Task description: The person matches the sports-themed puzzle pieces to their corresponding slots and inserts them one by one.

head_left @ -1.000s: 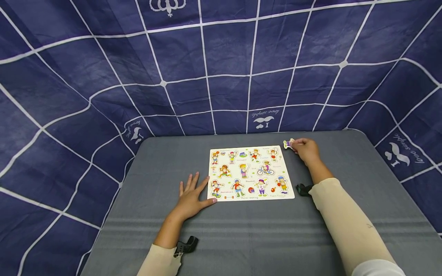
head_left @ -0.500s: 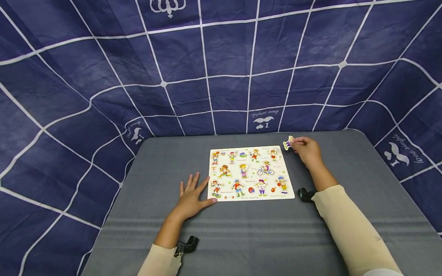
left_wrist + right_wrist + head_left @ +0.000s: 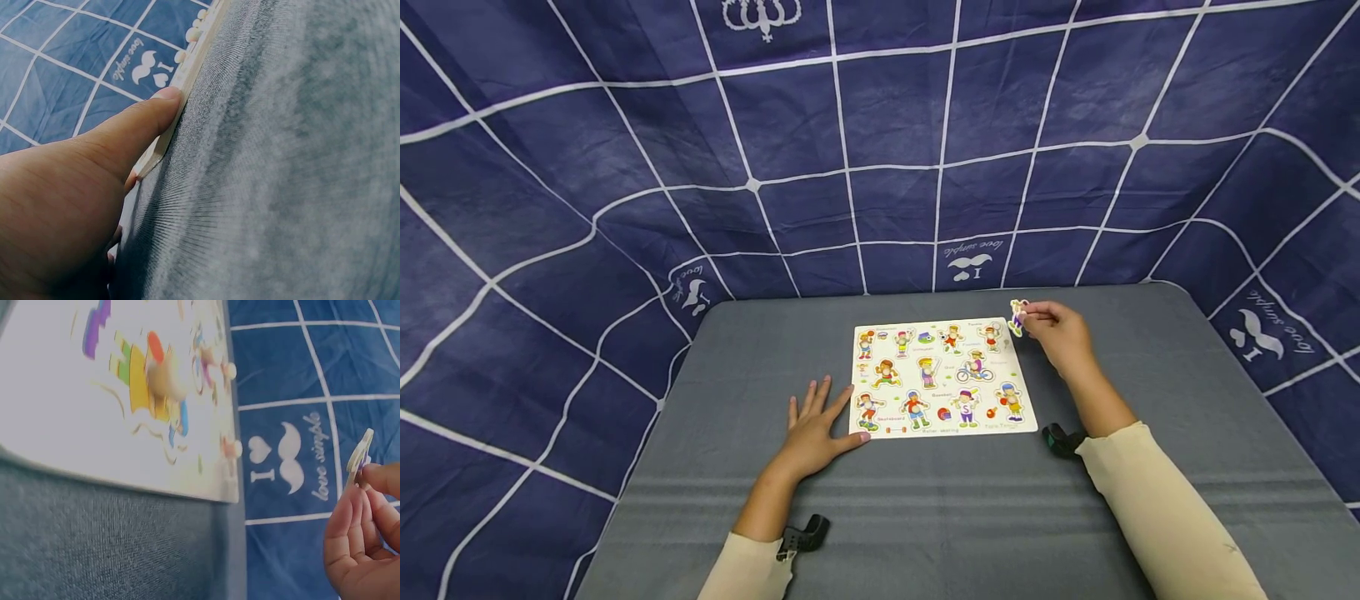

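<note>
A white wooden puzzle board point(image 3: 941, 378) printed with cartoon sports figures lies flat on the grey table point(image 3: 925, 508). My left hand point(image 3: 815, 427) rests flat on the table, fingers straight, its thumb point(image 3: 134, 128) pressed against the board's left edge point(image 3: 181, 81). My right hand point(image 3: 1057, 329) hovers by the board's far right corner and pinches a small figure piece point(image 3: 1017, 316) between thumb and fingers. The right wrist view shows that piece point(image 3: 359, 454) edge-on at my fingertips, with the board point(image 3: 94, 412) and its knobbed pieces to the left.
A dark blue cloth point(image 3: 880, 150) with a white grid pattern hangs behind and around the table. A black strap clip sits at each wrist, the left one point(image 3: 802, 533) and the right one point(image 3: 1060, 438).
My right hand has carried the small piece a little left, toward the board's far right corner. The left hand has stayed in place.
</note>
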`<state>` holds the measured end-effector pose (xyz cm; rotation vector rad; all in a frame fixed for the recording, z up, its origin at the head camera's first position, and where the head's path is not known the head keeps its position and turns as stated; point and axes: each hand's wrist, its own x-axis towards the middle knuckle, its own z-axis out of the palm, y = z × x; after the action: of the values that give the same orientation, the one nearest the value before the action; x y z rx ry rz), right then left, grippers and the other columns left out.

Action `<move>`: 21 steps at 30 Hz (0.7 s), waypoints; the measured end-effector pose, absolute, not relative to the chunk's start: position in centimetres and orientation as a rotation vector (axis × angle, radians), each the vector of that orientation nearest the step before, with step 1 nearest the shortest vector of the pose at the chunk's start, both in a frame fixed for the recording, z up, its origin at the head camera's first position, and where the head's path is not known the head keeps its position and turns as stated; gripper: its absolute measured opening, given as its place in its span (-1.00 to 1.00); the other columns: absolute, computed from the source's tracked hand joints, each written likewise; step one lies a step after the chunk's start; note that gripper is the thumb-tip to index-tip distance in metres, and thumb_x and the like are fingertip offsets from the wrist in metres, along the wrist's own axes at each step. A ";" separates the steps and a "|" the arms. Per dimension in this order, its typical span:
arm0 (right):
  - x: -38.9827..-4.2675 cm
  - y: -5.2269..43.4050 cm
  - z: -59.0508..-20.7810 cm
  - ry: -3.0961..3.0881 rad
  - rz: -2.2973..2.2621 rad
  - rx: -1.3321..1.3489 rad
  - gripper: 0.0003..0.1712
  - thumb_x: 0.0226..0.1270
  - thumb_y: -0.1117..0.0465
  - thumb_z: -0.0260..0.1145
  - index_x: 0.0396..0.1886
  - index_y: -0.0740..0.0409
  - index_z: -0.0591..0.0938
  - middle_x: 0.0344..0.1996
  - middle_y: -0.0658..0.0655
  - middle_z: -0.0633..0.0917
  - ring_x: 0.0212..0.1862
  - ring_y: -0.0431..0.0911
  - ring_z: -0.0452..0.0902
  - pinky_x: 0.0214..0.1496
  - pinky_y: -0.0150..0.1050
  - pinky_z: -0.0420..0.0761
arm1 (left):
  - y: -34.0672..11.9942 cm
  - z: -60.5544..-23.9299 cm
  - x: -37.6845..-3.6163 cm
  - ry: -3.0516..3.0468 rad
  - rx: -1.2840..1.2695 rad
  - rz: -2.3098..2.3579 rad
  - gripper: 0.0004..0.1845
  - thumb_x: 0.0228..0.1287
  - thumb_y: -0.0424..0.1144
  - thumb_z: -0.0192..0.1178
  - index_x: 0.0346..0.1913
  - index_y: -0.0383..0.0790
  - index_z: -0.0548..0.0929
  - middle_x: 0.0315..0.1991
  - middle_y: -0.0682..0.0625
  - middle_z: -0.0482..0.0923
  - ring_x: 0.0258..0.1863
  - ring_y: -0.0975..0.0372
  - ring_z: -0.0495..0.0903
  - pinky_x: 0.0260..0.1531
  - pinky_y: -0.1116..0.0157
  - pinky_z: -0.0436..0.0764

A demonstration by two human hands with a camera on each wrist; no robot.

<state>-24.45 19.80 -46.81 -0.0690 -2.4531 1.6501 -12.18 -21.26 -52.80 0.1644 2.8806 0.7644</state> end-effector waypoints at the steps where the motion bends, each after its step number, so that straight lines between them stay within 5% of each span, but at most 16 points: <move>1: -24.2 19.8 -46.7 -2.452 1.644 -0.059 -0.69 0.38 0.17 0.38 -0.03 0.31 0.70 -0.43 -0.27 0.61 -0.40 -0.37 0.58 -0.30 -0.51 0.63 | -21.2 -52.8 -12.2 2.879 0.164 0.766 0.02 0.13 0.41 0.31 0.61 0.23 0.13 0.68 -0.09 -0.26 0.66 -0.08 -0.37 0.52 -0.26 -0.46; 9: -22.4 19.2 -45.9 -2.470 1.608 0.028 -0.67 0.39 0.15 0.37 0.01 0.29 0.72 -0.37 -0.22 0.64 -0.36 -0.43 0.55 -0.31 -0.58 0.56 | -21.2 -52.8 -12.3 2.874 0.164 0.759 0.03 0.13 0.41 0.30 0.61 0.23 0.12 0.68 -0.10 -0.25 0.66 -0.08 -0.38 0.52 -0.26 -0.46; 21: -19.8 18.2 -45.4 -2.545 1.566 0.116 -0.67 0.41 0.12 0.37 0.01 0.25 0.73 -0.21 0.18 0.73 -0.35 -0.43 0.57 -0.30 -0.55 0.57 | -21.3 -52.7 -12.2 2.870 0.166 0.760 0.03 0.13 0.42 0.29 0.61 0.23 0.12 0.68 -0.10 -0.26 0.66 -0.08 -0.38 0.52 -0.26 -0.46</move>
<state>-19.79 18.23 -45.42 0.1162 -2.5449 1.5665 -12.16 -21.25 -52.73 0.1657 2.8698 0.7597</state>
